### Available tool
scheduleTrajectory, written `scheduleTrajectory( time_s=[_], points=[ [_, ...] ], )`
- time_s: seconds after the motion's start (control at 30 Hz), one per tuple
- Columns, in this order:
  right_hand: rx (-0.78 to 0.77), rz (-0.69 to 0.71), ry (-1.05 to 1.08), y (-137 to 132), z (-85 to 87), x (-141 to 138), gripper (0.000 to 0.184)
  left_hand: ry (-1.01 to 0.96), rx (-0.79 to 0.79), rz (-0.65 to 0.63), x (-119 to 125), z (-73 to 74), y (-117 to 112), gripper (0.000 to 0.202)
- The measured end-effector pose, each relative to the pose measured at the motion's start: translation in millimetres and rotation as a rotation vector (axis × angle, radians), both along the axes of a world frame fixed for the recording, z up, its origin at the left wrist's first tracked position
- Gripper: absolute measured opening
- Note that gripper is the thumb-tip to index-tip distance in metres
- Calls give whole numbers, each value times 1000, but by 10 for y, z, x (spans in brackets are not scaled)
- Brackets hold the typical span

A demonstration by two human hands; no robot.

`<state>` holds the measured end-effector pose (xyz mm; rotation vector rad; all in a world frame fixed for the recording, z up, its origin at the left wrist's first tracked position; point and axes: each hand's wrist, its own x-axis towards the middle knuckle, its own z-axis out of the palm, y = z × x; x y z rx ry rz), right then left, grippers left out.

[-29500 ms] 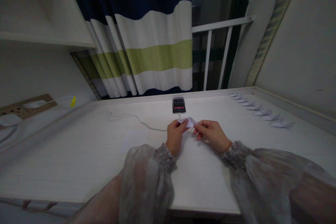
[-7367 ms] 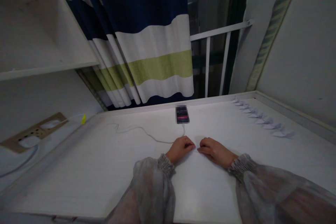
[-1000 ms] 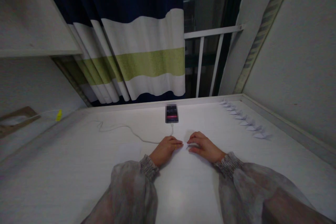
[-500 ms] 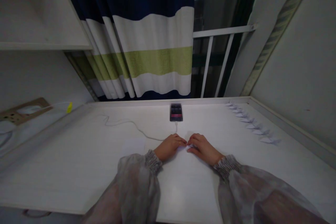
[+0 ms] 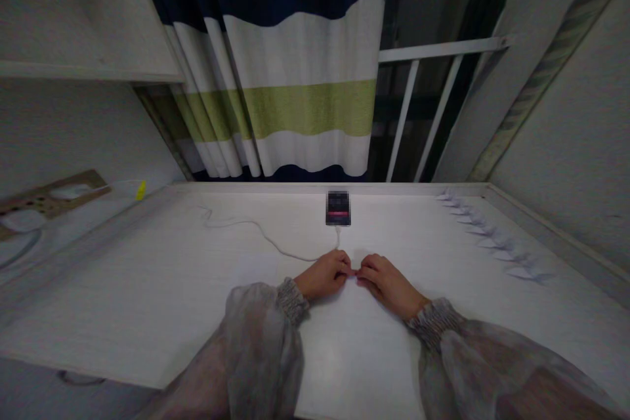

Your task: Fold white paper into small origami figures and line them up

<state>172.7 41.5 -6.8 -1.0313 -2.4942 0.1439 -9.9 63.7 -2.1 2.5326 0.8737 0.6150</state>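
White desk: I see left hand and right hand curled, fingertips meeting; can't tell if either holds anything.

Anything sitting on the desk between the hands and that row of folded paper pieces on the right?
Nothing visible. Bare desk runs from the right hand to the row of folded paper pieces. The phone and its cable lie beyond the left hand, off that line.

Home bedroom nook: striped curtain, white desk, charging phone, window railing.
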Motion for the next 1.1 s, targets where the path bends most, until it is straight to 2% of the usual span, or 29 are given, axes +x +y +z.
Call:
scheduleTrajectory(
  time_s=[0.23, 0.47, 0.8, 1.1],
  points=[
    [35, 94, -20, 30, -1, 13, 17, -43, -137, 10, -9, -21, 30, 20],
    [-85, 104, 58, 51, -24, 4, 16, -74, -285, 85, -10, 0, 47, 17],
    [-160, 41, 77, 54, -29, -13, 15, -136, -326, 112, 17, -68, 69, 17],
    [-175, -28, 38, 90, -30, -54, 17, -85, -259, 50, 13, -63, 87, 22]
  ],
)
